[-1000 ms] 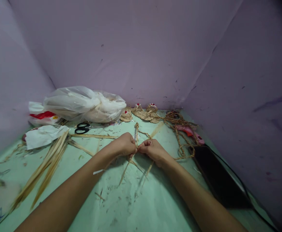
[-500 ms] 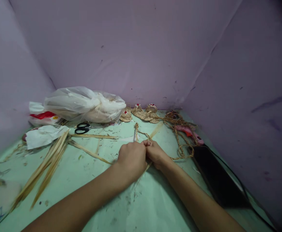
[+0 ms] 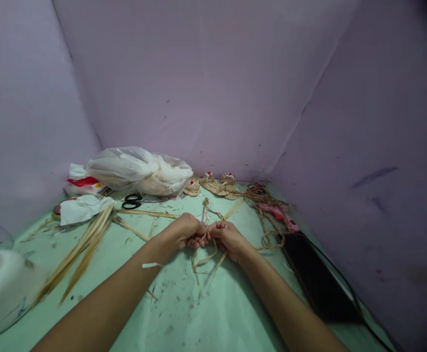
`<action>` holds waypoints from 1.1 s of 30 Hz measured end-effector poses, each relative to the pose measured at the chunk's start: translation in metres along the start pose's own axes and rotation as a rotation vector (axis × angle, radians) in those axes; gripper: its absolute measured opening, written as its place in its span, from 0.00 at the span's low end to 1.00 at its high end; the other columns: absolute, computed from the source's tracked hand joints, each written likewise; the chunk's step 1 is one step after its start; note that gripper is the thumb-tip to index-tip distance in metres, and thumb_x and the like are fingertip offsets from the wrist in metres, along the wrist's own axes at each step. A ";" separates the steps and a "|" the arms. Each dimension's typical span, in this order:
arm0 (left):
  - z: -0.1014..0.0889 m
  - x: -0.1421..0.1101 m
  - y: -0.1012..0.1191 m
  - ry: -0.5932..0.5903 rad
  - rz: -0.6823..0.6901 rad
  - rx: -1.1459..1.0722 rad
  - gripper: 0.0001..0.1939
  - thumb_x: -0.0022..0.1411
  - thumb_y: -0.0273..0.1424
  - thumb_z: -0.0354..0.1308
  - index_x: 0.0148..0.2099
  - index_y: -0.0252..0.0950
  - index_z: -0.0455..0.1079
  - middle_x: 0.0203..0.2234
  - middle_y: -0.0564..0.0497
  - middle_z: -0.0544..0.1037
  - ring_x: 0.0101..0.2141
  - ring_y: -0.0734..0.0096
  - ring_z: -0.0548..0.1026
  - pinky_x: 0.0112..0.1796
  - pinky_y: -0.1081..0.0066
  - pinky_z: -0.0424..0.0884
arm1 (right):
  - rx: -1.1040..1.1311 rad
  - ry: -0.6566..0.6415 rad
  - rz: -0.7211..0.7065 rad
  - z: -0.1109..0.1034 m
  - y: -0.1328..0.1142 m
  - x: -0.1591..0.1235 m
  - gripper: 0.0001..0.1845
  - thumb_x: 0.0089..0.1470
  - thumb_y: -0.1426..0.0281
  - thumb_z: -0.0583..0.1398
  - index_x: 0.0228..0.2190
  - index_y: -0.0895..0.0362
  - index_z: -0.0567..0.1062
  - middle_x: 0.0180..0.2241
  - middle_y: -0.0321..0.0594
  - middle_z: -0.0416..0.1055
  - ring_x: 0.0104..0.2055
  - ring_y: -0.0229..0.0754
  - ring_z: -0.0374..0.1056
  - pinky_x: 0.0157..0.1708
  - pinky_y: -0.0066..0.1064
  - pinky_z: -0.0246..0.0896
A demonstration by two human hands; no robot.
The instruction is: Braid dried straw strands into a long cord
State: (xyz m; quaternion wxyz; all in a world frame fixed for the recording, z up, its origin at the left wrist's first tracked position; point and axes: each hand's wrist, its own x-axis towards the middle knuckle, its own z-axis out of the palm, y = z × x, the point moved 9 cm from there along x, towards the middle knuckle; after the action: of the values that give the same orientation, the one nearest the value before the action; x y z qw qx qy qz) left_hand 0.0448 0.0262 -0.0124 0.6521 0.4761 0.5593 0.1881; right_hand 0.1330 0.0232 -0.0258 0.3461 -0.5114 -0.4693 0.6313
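Observation:
My left hand [image 3: 187,232] and my right hand [image 3: 228,236] meet knuckle to knuckle over the pale green floor [image 3: 184,313], both closed on thin dry straw strands [image 3: 205,258]. The loose ends loop and trail toward me below the hands. A braided straw cord [image 3: 206,208] runs away from my fingers toward the wall. A small white scrap sticks to my left forearm.
A bundle of straw strips [image 3: 85,247] lies at left, with black scissors [image 3: 136,201], white paper [image 3: 79,209] and a plastic bag [image 3: 138,170] behind. Small woven straw pieces [image 3: 213,182], coiled cord [image 3: 266,200], a pink tool [image 3: 281,215], a black slab [image 3: 318,281] at right, a white vessel [image 3: 4,288] at left.
My left hand, which had covered the strands half a second ago, has drawn back leftward, so the looped straw ends show below. The view has shifted, bringing the white vessel into sight.

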 end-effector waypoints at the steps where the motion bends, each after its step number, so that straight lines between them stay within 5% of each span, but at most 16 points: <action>1: 0.005 0.003 -0.003 -0.023 0.006 -0.011 0.06 0.46 0.22 0.50 0.22 0.27 0.67 0.11 0.51 0.67 0.13 0.80 0.63 0.16 0.78 0.56 | -0.016 -0.001 -0.008 0.000 0.000 0.001 0.02 0.34 0.75 0.53 0.15 0.61 0.66 0.09 0.29 0.56 0.11 0.26 0.42 0.12 0.23 0.31; 11: -0.007 0.009 -0.014 0.143 -0.091 0.354 0.08 0.40 0.25 0.52 0.14 0.32 0.58 0.04 0.56 0.57 0.08 0.81 0.53 0.12 0.78 0.46 | -0.740 0.171 -0.350 -0.007 -0.022 -0.001 0.05 0.40 0.75 0.53 0.20 0.60 0.70 0.19 0.37 0.68 0.21 0.33 0.59 0.21 0.23 0.48; 15: -0.004 0.011 -0.008 0.203 0.008 0.407 0.06 0.38 0.24 0.51 0.14 0.33 0.58 0.04 0.56 0.56 0.08 0.78 0.55 0.12 0.76 0.49 | -0.993 0.289 -0.272 -0.013 -0.036 -0.017 0.08 0.40 0.71 0.55 0.20 0.60 0.74 0.20 0.41 0.70 0.22 0.35 0.60 0.21 0.25 0.45; 20: -0.006 0.013 -0.016 0.244 -0.038 0.349 0.07 0.37 0.25 0.51 0.13 0.33 0.57 0.03 0.56 0.56 0.08 0.79 0.55 0.12 0.77 0.48 | -1.004 0.274 -0.138 -0.006 -0.039 -0.029 0.08 0.38 0.71 0.56 0.19 0.60 0.75 0.17 0.41 0.68 0.20 0.35 0.58 0.18 0.25 0.41; 28: -0.003 0.011 -0.020 -0.007 -0.033 0.085 0.07 0.38 0.27 0.52 0.14 0.32 0.58 0.06 0.56 0.59 0.09 0.84 0.54 0.11 0.80 0.43 | -1.029 0.331 -0.347 0.020 -0.047 -0.042 0.07 0.38 0.75 0.56 0.17 0.59 0.74 0.18 0.45 0.70 0.18 0.35 0.55 0.20 0.29 0.37; 33: -0.010 0.015 -0.020 -0.011 0.006 0.141 0.05 0.36 0.26 0.54 0.16 0.32 0.59 0.07 0.56 0.60 0.09 0.83 0.55 0.11 0.80 0.45 | -1.001 0.212 -0.372 0.022 -0.046 -0.039 0.07 0.38 0.76 0.55 0.16 0.59 0.73 0.16 0.40 0.67 0.18 0.34 0.55 0.20 0.27 0.39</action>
State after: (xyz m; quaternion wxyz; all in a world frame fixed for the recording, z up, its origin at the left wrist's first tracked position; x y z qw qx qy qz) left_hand 0.0341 0.0325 -0.0361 0.6192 0.5235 0.5663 0.1475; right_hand 0.1192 -0.0027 0.0310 0.2117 -0.5830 -0.7575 0.2038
